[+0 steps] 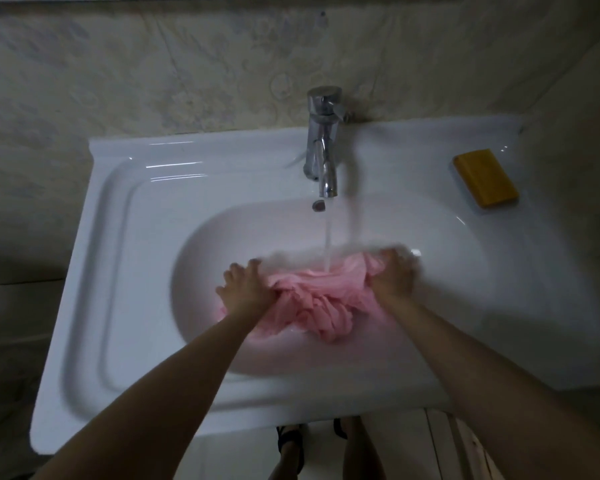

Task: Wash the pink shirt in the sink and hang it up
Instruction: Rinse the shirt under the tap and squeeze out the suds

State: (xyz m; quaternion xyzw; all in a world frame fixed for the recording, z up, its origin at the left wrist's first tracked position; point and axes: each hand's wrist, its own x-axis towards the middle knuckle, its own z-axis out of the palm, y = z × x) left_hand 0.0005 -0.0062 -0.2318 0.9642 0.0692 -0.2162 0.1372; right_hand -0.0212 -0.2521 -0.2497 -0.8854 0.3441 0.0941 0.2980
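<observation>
A: Where do we find the left grip (246, 289)?
B: In the sink (153, 188) basin, fingers curled on the pink shirt (316, 303), which lies bunched under the tap (323, 140) stream.
A: And the right grip (392, 275)?
B: Blurred; we see it closed on the shirt's right edge. Yellow soap (485, 178) rests on the rim beyond.

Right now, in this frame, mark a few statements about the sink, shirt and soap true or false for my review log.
1. Water runs from the tap onto the pink shirt. True.
2. The yellow soap bar lies inside the bowl. False: the yellow soap bar lies on the rim of the sink, right of the tap.
3. The left hand and right hand both hold the pink shirt. True.
4. The pink shirt hangs on a line. False: it lies bunched in the sink.
</observation>
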